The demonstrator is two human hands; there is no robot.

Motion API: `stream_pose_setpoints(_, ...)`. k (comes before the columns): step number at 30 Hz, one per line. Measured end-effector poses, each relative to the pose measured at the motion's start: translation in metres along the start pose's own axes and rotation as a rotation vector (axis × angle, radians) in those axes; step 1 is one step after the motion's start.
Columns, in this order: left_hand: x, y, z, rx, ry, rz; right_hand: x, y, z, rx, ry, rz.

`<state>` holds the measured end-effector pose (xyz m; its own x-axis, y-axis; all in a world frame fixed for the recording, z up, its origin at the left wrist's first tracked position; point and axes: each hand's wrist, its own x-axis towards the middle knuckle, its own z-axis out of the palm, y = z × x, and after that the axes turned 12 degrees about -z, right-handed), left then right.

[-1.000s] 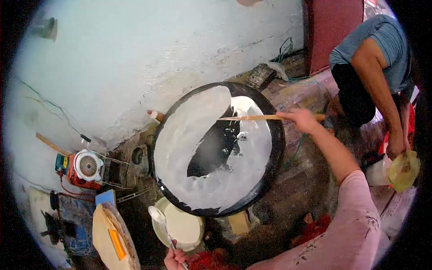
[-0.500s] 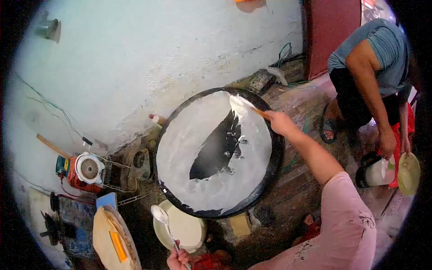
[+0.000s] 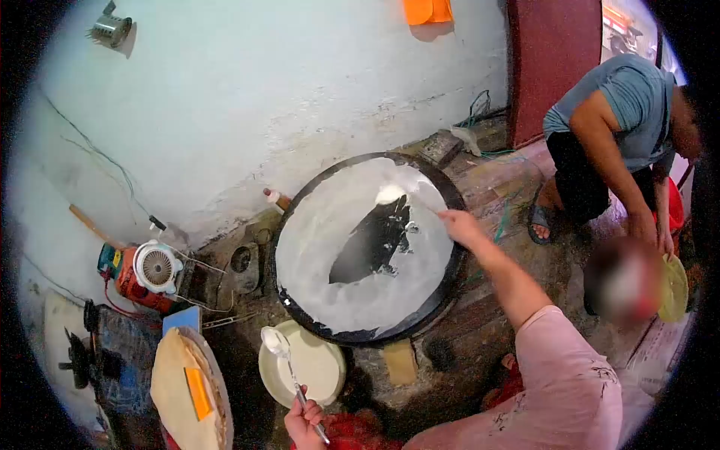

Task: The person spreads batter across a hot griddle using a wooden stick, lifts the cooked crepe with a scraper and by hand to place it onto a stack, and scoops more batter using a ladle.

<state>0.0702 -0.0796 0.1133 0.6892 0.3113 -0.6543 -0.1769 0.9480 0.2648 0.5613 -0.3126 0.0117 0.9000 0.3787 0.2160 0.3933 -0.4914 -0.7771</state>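
Note:
A large round black griddle (image 3: 455,262) carries a wide layer of white batter (image 3: 315,247), with a dark bare patch in the middle. My right hand (image 3: 461,227) is closed round the handle of a wooden spreader (image 3: 431,208) at the griddle's right side; the spreader's far end lies in the batter near the top of the bare patch. My left hand (image 3: 304,421) grips a metal ladle (image 3: 291,369), whose batter-coated bowl is over the pale basin of batter (image 3: 265,377) below the griddle.
At the lower left is a stack of flat round sheets (image 3: 171,382) with an orange strip on it. A blower (image 3: 156,268) stands near the wall at left. At right, a crouching person (image 3: 630,112) holds a yellowish lid (image 3: 675,289).
My right hand has moved down slightly, and the spreader's end has gone from the griddle's upper edge toward the bare patch. The dark patch looks smaller. The view has shifted a little.

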Motion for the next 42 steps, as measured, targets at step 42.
stream_pose_setpoints(42, -0.044, 0.018, -0.029, -0.052, 0.007, -0.019, -0.136, -0.169, -0.026, -0.448, -0.413, -0.234)
